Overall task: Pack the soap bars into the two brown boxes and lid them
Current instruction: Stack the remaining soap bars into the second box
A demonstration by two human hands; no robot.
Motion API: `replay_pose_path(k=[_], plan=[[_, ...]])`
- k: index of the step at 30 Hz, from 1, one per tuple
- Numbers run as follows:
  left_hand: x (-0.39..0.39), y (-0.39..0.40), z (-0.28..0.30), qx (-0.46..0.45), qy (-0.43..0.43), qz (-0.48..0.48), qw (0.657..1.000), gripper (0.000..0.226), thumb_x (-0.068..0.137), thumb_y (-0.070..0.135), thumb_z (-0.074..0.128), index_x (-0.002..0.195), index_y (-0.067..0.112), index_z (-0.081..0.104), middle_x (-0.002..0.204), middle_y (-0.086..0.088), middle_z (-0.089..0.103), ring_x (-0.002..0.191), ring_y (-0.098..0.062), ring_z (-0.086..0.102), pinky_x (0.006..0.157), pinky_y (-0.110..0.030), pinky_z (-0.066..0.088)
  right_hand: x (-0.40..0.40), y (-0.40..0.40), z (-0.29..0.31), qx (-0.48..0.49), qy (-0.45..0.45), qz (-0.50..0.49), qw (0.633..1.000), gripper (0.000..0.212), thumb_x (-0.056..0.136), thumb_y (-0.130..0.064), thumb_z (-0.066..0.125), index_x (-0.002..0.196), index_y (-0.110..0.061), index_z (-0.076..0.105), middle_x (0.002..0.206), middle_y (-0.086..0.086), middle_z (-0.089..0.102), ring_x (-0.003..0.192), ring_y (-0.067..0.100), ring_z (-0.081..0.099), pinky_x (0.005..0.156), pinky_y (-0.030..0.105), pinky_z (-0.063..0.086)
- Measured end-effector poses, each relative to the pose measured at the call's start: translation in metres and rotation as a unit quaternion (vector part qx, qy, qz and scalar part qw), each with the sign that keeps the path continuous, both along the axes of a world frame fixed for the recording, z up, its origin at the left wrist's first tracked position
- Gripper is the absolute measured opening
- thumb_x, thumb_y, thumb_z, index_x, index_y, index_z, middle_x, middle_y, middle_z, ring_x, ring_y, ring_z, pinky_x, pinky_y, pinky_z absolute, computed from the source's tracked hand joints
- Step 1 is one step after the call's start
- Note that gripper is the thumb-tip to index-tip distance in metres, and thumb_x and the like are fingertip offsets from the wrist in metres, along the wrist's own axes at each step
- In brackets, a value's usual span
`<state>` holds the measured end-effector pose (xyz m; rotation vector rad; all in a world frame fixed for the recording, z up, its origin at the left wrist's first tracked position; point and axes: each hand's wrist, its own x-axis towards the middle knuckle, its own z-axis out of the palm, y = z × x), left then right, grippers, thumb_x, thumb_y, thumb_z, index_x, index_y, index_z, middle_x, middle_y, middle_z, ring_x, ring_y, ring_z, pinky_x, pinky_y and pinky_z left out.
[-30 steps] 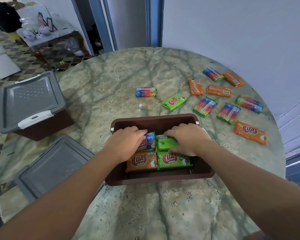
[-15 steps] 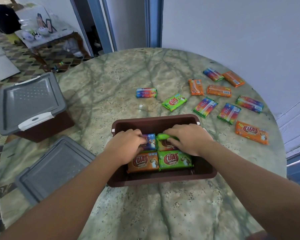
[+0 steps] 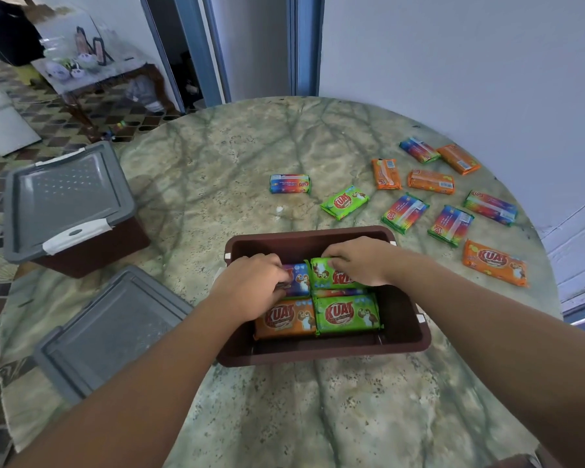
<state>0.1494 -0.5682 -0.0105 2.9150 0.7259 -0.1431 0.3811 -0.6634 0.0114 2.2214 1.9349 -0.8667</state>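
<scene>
Green soap bar [image 3: 331,275] now lies flatter.

The round, green-veined marble surface [image 3: 237,157] carries an open brown box [image 3: 406,346] near its middle, a lidded brown box [image 3: 92,248] at nine o'clock, and a loose grey lid [image 3: 108,332] at seven o'clock. Loose soap bars [image 3: 429,181] (orange, green, rainbow-wrapped) lie scattered from twelve to three o'clock.

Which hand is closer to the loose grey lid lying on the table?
Left. The left hand is in the open brown box, on the side toward the loose grey lid. The right hand is farther right in the box.
</scene>
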Motion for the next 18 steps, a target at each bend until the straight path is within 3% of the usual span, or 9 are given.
replay_pose_path(k=[3, 6, 11, 15, 18], plan=[[0.000, 0.000, 0.002, -0.004, -0.001, 0.003, 1.000, 0.032, 0.100, 0.045, 0.056, 0.129, 0.038, 0.067, 0.131, 0.011, 0.058, 0.114, -0.015, 0.057, 0.092, -0.037, 0.048, -0.005, -0.002, -0.003, 0.039, -0.063, 0.017, 0.997, 0.031, 0.101, -0.054, 0.055, 0.124, -0.035, 0.062, 0.119, -0.003, 0.064, 0.112, 0.021, 0.058, 0.091, 0.042, 0.051], [-0.001, 0.001, 0.002, -0.004, -0.004, 0.005, 1.000, 0.032, 0.100, 0.046, 0.056, 0.129, 0.038, 0.068, 0.131, 0.011, 0.058, 0.114, -0.015, 0.058, 0.091, -0.038, 0.049, -0.011, -0.009, -0.002, 0.117, -0.105, 0.039, 0.987, 0.031, 0.097, -0.058, 0.059, 0.115, -0.033, 0.063, 0.111, -0.006, 0.058, 0.109, 0.019, 0.053, 0.084, 0.040, 0.048], [-0.001, 0.001, 0.001, -0.007, -0.003, 0.012, 1.000, 0.032, 0.100, 0.046, 0.056, 0.129, 0.040, 0.067, 0.129, 0.013, 0.058, 0.112, -0.014, 0.058, 0.089, -0.036, 0.049, -0.023, -0.030, 0.002, 0.259, -0.016, -0.133, 0.956, 0.023, 0.097, -0.050, 0.056, 0.097, -0.030, 0.046, 0.086, -0.012, 0.055, 0.077, 0.015, 0.058, 0.064, 0.036, 0.047], [0.000, 0.001, 0.003, -0.004, 0.002, 0.012, 1.000, 0.034, 0.100, 0.048, 0.055, 0.130, 0.039, 0.067, 0.130, 0.011, 0.058, 0.113, -0.015, 0.059, 0.090, -0.038, 0.050, -0.043, -0.043, 0.002, 0.247, 0.167, -0.337, 0.893, 0.028, 0.094, -0.026, 0.066, 0.108, -0.021, 0.041, 0.081, 0.001, 0.071, 0.062, 0.015, 0.070, 0.054, 0.023, 0.054], [0.000, 0.000, 0.002, -0.003, 0.008, 0.016, 1.000, 0.034, 0.100, 0.049, 0.055, 0.131, 0.040, 0.066, 0.129, 0.012, 0.057, 0.112, -0.015, 0.059, 0.090, -0.038, 0.051, -0.052, -0.045, -0.010, 0.171, 0.368, -0.473, 0.782, 0.037, 0.099, -0.018, 0.064, 0.121, -0.023, 0.035, 0.104, 0.014, 0.072, 0.071, 0.020, 0.078, 0.074, 0.039, 0.066]])
